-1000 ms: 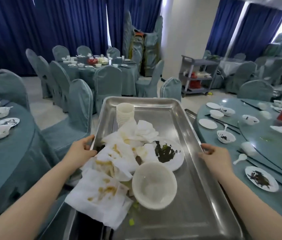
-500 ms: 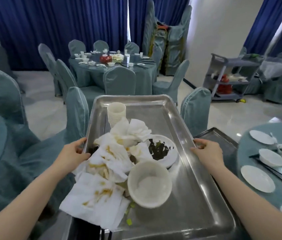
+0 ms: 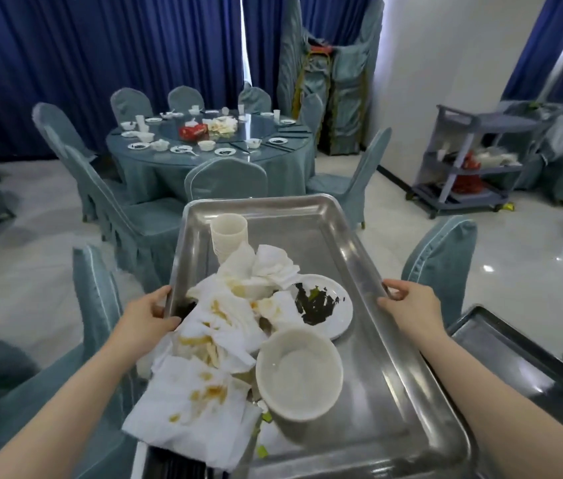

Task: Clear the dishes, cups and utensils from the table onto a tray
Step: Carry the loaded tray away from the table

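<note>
Partly done, I judge: steel tray [image 3: 359, 271] carries a cup stack [image 3: 228, 233], bowl [image 3: 299, 373], dirty plate [image 3: 333, 311] and stained napkins [image 3: 204, 375]. Left hand [image 3: 145, 314] and right hand [image 3: 408, 305] have fingers clamped on the tray's side rims. Far table [image 3: 155, 167] is uncleared, with dishes on it.

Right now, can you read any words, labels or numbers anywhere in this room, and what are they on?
None can be read.
Red box on the far round table: any print is too small and blurred.
Tray, stacked cups, bowl, plate: no markings visible.
</note>
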The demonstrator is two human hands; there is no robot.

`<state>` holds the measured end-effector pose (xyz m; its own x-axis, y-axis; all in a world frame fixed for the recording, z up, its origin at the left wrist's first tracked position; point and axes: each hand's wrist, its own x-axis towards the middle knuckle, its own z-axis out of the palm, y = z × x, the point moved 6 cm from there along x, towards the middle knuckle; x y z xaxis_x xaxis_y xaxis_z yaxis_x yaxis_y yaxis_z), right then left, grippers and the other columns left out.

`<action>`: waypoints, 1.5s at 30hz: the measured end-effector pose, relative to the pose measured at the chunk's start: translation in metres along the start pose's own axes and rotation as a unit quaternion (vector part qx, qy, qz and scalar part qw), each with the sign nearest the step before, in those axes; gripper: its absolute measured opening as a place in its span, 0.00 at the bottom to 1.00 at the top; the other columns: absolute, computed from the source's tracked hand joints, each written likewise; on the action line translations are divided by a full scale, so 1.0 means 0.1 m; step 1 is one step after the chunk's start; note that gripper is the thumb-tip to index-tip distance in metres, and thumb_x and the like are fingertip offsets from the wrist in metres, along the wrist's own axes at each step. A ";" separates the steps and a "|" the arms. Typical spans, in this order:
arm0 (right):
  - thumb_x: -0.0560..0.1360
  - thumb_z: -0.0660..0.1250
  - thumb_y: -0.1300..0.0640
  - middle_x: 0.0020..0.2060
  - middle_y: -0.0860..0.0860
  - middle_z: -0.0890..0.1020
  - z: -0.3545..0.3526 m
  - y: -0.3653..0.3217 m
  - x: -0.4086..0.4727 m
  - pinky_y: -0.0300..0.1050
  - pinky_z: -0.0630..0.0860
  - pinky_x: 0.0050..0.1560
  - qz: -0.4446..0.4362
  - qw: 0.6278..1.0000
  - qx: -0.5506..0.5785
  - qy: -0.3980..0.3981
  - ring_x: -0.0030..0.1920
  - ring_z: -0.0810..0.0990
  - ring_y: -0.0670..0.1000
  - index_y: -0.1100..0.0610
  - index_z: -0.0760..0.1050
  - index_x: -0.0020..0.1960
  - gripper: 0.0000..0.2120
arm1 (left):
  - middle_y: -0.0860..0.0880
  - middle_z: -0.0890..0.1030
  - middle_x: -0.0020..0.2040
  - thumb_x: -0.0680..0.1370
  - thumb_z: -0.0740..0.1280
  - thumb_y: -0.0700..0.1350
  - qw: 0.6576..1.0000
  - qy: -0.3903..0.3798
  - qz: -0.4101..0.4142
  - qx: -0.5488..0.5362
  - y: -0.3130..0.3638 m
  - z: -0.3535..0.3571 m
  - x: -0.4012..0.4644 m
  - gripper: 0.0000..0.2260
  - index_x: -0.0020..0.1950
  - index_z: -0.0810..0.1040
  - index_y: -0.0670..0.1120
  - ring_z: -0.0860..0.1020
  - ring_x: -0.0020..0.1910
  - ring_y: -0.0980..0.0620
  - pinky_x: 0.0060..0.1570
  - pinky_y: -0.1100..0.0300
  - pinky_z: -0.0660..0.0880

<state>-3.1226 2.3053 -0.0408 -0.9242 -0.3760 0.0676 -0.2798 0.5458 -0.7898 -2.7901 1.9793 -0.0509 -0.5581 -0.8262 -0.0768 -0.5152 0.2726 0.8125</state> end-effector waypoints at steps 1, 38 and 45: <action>0.69 0.74 0.57 0.42 0.49 0.83 0.05 -0.04 0.24 0.39 0.71 0.48 0.004 1.000 -0.001 0.007 0.44 0.78 0.46 0.52 0.81 0.59 0.18 | 0.54 0.80 0.33 0.72 0.73 0.38 1.000 -0.004 0.006 -0.002 0.12 0.06 0.31 0.30 0.72 0.69 0.51 0.76 0.30 0.60 0.29 0.68 0.68; 0.68 0.72 0.55 0.29 0.35 0.76 -0.58 1.14 9.07 0.39 0.68 0.42 0.221 0.924 -0.032 0.310 0.32 0.74 0.37 0.50 0.81 0.57 0.18 | 0.52 0.81 0.39 0.71 0.74 0.39 0.936 -0.296 0.189 -0.034 5.45 5.67 9.81 0.28 0.69 0.72 0.52 0.80 0.32 0.65 0.28 0.73 0.71; 0.66 0.71 0.55 0.32 0.40 0.81 -1.71 1.98 10.40 0.41 0.73 0.43 0.251 0.907 -0.021 0.338 0.37 0.80 0.45 0.48 0.82 0.55 0.17 | 0.48 0.81 0.49 0.72 0.74 0.42 0.909 -0.357 0.215 -0.013 6.80 7.62 10.46 0.30 0.72 0.69 0.53 0.81 0.48 0.51 0.46 0.61 0.75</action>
<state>-4.1837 2.1505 -0.0220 -0.8817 0.4657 0.0754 0.2244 0.5545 -0.8013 -4.2199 1.6759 -0.0189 -0.9888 -0.1128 -0.0977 -0.1400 0.4746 0.8690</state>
